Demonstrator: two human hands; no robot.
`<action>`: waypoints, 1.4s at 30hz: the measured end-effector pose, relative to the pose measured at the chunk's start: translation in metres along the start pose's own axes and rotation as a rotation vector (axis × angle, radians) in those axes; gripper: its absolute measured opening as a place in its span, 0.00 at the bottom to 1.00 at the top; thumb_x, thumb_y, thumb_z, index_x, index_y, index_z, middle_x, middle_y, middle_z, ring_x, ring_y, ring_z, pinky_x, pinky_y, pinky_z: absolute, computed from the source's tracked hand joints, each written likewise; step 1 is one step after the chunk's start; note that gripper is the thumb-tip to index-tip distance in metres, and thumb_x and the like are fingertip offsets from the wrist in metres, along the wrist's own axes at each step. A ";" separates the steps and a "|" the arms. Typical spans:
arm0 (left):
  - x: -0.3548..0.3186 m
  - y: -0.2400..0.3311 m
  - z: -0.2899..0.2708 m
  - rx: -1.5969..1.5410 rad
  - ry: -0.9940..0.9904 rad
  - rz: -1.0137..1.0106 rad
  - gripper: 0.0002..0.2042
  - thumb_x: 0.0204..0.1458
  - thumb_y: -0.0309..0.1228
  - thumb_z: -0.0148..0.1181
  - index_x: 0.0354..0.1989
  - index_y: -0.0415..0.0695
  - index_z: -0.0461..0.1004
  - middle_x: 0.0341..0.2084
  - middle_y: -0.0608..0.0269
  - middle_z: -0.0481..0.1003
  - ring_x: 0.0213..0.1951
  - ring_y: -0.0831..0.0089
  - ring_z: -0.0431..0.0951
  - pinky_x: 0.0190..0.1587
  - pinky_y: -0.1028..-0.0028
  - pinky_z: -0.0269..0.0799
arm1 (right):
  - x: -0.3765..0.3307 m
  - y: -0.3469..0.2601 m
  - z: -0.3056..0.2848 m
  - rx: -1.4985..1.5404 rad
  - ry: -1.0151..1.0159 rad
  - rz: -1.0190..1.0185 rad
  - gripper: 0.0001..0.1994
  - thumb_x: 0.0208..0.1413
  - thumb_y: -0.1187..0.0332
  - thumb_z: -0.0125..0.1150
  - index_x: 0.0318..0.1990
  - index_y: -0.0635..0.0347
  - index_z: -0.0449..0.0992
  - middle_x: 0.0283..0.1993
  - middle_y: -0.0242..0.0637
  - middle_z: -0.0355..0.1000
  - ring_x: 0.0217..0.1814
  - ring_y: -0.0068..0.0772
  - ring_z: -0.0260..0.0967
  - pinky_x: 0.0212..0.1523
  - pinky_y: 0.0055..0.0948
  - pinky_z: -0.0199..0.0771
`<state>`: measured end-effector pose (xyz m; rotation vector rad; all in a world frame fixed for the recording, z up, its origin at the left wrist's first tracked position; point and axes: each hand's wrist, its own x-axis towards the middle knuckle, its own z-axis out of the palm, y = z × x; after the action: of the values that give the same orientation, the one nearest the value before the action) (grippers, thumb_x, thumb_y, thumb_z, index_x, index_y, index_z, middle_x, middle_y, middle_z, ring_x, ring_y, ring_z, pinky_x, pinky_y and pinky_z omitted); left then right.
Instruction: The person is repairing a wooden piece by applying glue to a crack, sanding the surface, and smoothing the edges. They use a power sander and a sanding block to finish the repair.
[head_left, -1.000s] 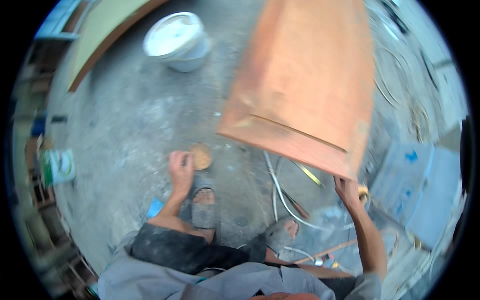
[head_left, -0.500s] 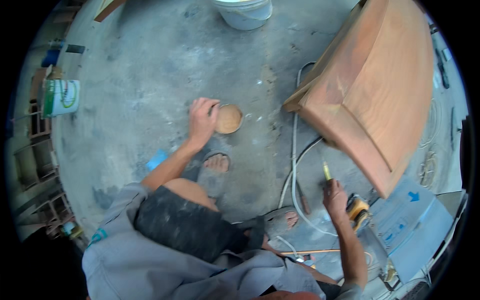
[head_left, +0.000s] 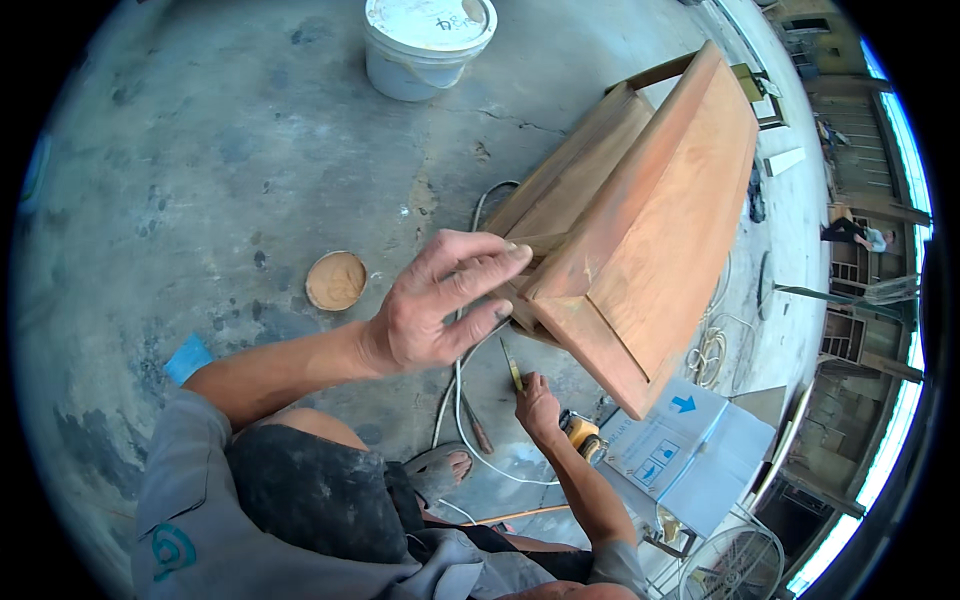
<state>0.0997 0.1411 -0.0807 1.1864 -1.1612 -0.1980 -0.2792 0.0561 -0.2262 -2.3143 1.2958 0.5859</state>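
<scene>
My left hand (head_left: pixel 440 305) is raised in front of the near edge of a reddish-brown wooden furniture piece (head_left: pixel 665 225). Its thumb and fingers are apart with nothing seen between them, and whether a fingertip touches the wood I cannot tell. Dark smudges mark the thumb. Lower and to the right, my right hand (head_left: pixel 538 408) is closed around a narrow putty knife (head_left: pixel 514 368), its thin blade pointing up and away. On the floor left of my left hand stands a round tub of tan paste (head_left: pixel 336 280).
A lidded white bucket (head_left: pixel 415 65) stands at the back. Hoses (head_left: pixel 458 400) run between my feet and the furniture. A yellow-and-black power tool (head_left: pixel 582 436), a cardboard box (head_left: pixel 690 450) and a fan (head_left: pixel 735 565) are at the right. A distant person (head_left: pixel 875 240) sits at the far right.
My left hand has left the tub's side and come up and right to the furniture edge. My right hand keeps the putty knife low. The whole view has turned rightward.
</scene>
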 end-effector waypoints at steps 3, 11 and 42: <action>0.006 0.002 0.002 -0.035 -0.068 0.098 0.17 0.54 0.21 0.66 0.54 0.37 0.81 0.51 0.52 0.75 0.48 0.59 0.77 0.49 0.65 0.75 | 0.006 0.006 0.001 0.022 -0.017 -0.032 0.16 0.56 0.71 0.61 0.51 0.59 0.67 0.52 0.56 0.72 0.46 0.66 0.76 0.44 0.57 0.79; 0.007 0.002 0.002 -0.082 -0.016 0.112 0.19 0.46 0.15 0.71 0.49 0.40 0.84 0.45 0.58 0.79 0.44 0.61 0.80 0.44 0.67 0.77 | 0.017 0.014 0.008 -0.008 -0.044 -0.081 0.15 0.54 0.73 0.58 0.49 0.60 0.66 0.44 0.58 0.74 0.46 0.68 0.75 0.45 0.60 0.77; 0.006 0.004 -0.014 0.038 -0.119 0.123 0.23 0.46 0.11 0.58 0.52 0.39 0.83 0.49 0.49 0.75 0.46 0.60 0.79 0.42 0.69 0.78 | 0.013 -0.006 0.002 -0.005 -0.067 -0.146 0.10 0.57 0.69 0.57 0.45 0.59 0.70 0.41 0.58 0.76 0.42 0.66 0.77 0.42 0.58 0.78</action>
<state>0.1113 0.1476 -0.0731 1.1449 -1.3435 -0.1554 -0.2684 0.0508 -0.2339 -2.3483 1.0853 0.6121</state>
